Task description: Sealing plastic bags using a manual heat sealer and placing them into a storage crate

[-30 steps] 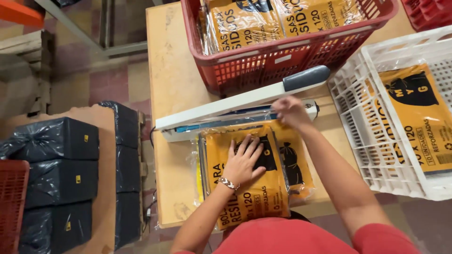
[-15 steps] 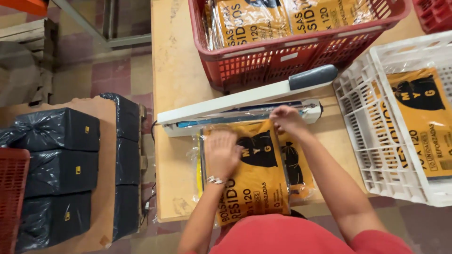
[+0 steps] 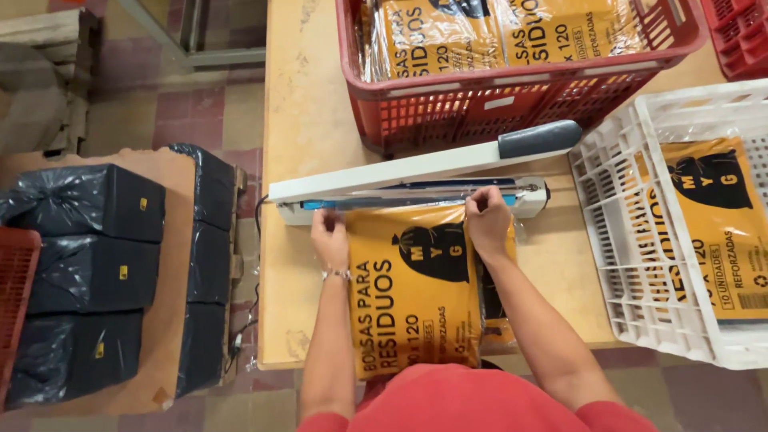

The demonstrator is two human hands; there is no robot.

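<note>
A yellow plastic packet with a black bag drawing [image 3: 416, 296] lies on the wooden table [image 3: 308, 120], its top edge at the jaw of a white heat sealer [image 3: 416, 180]. The sealer's arm is raised, its grey handle [image 3: 540, 138] at the right. My left hand [image 3: 330, 236] pinches the packet's upper left corner. My right hand [image 3: 486, 220] pinches the upper right corner. Another yellow packet lies beneath it.
A red crate [image 3: 512, 88] full of yellow packets stands behind the sealer. A white crate [image 3: 632, 240] with one yellow packet sits at the right. Black wrapped bundles [image 3: 88, 264] are stacked on a cardboard-covered stand at the left. The sealer's cable hangs off the table's left edge.
My left hand moved from flat on the packet's middle up to its top left corner. The packet's top edge now lies at the sealer jaw, held by both hands.
</note>
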